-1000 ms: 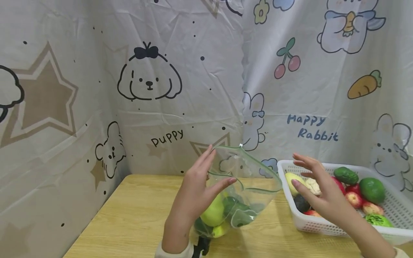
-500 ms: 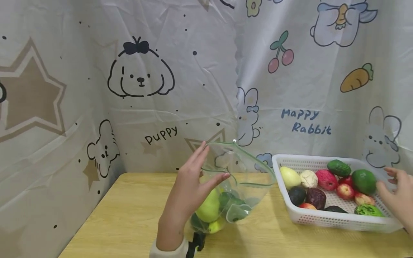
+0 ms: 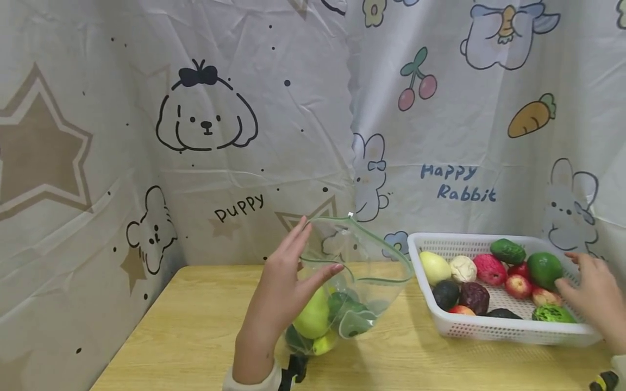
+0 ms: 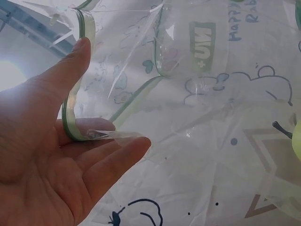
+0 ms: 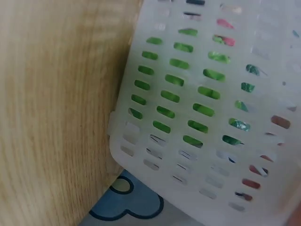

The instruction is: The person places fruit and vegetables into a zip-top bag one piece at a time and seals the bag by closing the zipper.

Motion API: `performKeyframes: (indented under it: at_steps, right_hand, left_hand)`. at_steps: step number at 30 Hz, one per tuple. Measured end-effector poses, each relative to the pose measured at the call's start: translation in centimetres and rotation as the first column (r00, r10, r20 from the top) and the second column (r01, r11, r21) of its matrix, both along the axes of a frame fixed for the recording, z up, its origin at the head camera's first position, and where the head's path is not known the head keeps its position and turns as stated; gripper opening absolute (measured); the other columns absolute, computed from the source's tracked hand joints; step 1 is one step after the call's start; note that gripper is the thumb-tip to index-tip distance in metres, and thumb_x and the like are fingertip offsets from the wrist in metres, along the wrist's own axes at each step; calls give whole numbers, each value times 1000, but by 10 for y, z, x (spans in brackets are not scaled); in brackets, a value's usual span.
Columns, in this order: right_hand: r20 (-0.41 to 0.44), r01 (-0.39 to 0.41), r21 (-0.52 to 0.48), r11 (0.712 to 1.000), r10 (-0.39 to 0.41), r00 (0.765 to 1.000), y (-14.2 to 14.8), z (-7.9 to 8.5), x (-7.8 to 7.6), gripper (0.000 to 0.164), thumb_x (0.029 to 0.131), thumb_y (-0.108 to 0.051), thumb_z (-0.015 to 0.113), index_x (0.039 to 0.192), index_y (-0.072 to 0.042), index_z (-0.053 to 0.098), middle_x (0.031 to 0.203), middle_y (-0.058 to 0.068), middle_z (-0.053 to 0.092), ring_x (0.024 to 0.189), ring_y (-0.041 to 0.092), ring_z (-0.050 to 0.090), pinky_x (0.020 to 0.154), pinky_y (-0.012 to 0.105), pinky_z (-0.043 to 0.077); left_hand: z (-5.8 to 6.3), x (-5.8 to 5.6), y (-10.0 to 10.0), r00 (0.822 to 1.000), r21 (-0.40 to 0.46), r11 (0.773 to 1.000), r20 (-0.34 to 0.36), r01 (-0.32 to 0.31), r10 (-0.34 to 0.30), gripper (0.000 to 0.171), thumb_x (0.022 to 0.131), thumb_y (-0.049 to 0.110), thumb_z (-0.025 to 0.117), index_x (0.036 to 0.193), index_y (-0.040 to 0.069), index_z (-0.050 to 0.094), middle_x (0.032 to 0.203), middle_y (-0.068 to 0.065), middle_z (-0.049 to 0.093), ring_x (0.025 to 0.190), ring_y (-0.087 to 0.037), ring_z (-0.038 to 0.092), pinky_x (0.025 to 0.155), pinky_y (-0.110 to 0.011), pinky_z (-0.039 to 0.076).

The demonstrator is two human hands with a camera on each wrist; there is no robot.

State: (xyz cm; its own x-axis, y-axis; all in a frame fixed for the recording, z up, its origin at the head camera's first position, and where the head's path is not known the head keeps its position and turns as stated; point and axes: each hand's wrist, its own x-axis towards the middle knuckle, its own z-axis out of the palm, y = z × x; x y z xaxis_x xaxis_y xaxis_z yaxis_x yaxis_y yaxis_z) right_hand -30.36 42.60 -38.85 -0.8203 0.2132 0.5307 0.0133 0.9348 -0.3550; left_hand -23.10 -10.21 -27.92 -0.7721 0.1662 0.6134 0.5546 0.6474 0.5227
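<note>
A clear zip bag [image 3: 376, 277] with a green-edged mouth stands on the table. Inside it lie a yellow-green fruit [image 3: 313, 317], a smaller yellow piece [image 3: 324, 344] and dark green pieces. My left hand [image 3: 276, 296] props the mouth wide, thumb and fingers spread along its edge. In the left wrist view, the green zip edge [image 4: 67, 113] runs between the thumb and the fingers. My right hand [image 3: 594, 290] is at the right end of the white basket [image 3: 508, 329], fingers bent loosely over the rim. Nearest its fingertips is a round green fruit [image 3: 545, 270]; no item shows in its grasp.
Also in the basket are a pale yellow fruit [image 3: 434, 268], a whitish ball [image 3: 462, 269], a pinkish-red piece [image 3: 490, 270], a dark purple one [image 3: 474, 297] and a patterned green one [image 3: 552, 314]. A printed curtain [image 3: 303, 108] hangs behind the wooden table [image 3: 195, 326].
My right hand has moved from above the basket's left part to its right end. The left hand keeps spreading the bag's mouth. The head view has shifted slightly to the right.
</note>
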Motion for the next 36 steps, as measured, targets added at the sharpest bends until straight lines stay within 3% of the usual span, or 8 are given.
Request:
performKeyframes:
  at_steps: [3, 8, 15, 19, 23, 28, 31, 36]
  right_hand:
    - [55, -16, 33, 999, 14, 998, 3, -1, -6, 69, 74, 1, 60, 130, 21, 25, 119, 51, 28, 105, 65, 29, 84, 81, 32]
    - [63, -45, 89, 995, 39, 997, 3, -2, -13, 74, 74, -3, 62, 133, 20, 25, 118, 49, 32, 103, 64, 31, 85, 80, 33]
    - [144, -178, 134, 975, 159, 977, 9, -9, -19, 88, 71, -8, 69, 138, 17, 18, 125, 49, 31, 108, 64, 29, 88, 82, 28]
    - [191, -171, 180, 969, 136, 972, 12, -10, -17, 92, 71, -13, 71, 141, 13, 17, 124, 48, 31, 105, 65, 29, 84, 83, 29]
    - [225, -147, 193, 970, 102, 969, 14, -9, -13, 78, 72, -17, 70, 134, 12, 33, 116, 46, 34, 97, 64, 33, 76, 80, 36]
    - [257, -168, 194, 967, 115, 960, 15, -9, -12, 51, 70, -19, 73, 104, 14, 54, 107, 46, 39, 95, 62, 35, 77, 77, 36]
    - [274, -245, 167, 955, 194, 942, 14, -10, -12, 57, 70, -18, 74, 110, 15, 51, 111, 48, 40, 99, 63, 37, 81, 78, 35]
    - [324, -388, 105, 916, 337, 884, 12, -12, -14, 68, 77, -20, 71, 125, 16, 41, 116, 50, 44, 99, 63, 45, 79, 76, 41]
  left_hand:
    - [0, 1, 0, 1000, -3, 1000, 6, -7, 7, 82, 79, 58, 60, 143, 12, 37, 155, 0, 27, 134, -21, 34, 85, -34, 58]
    - [3, 2, -2, 1000, -23, 1000, -17, -19, 19, 82, 79, 58, 60, 143, 11, 37, 155, -2, 28, 133, -23, 37, 87, -35, 57]
    - [6, 3, -2, 999, -33, 999, -25, -20, 19, 82, 79, 58, 60, 143, 11, 38, 154, -3, 30, 132, -23, 37, 91, -39, 54]
    - [6, 3, -1, 1000, -33, 999, -19, -12, 11, 82, 79, 57, 60, 142, 9, 38, 154, -3, 29, 133, -24, 37, 93, -40, 52]
    - [5, 3, 0, 1000, -33, 999, -25, -9, 9, 82, 79, 57, 61, 142, 9, 38, 154, -4, 29, 132, -25, 38, 96, -42, 50]
    - [5, 2, 0, 999, -39, 999, -41, -10, 9, 82, 79, 57, 61, 141, 8, 39, 154, -5, 31, 131, -25, 40, 99, -43, 47]
    - [5, 2, 1, 999, -37, 999, -37, -6, 5, 82, 79, 56, 61, 141, 8, 39, 154, -5, 31, 130, -25, 41, 97, -42, 50]
    - [4, 2, 0, 999, -37, 999, -32, -9, 8, 82, 79, 57, 61, 142, 9, 39, 154, -5, 30, 129, -25, 42, 95, -42, 51]
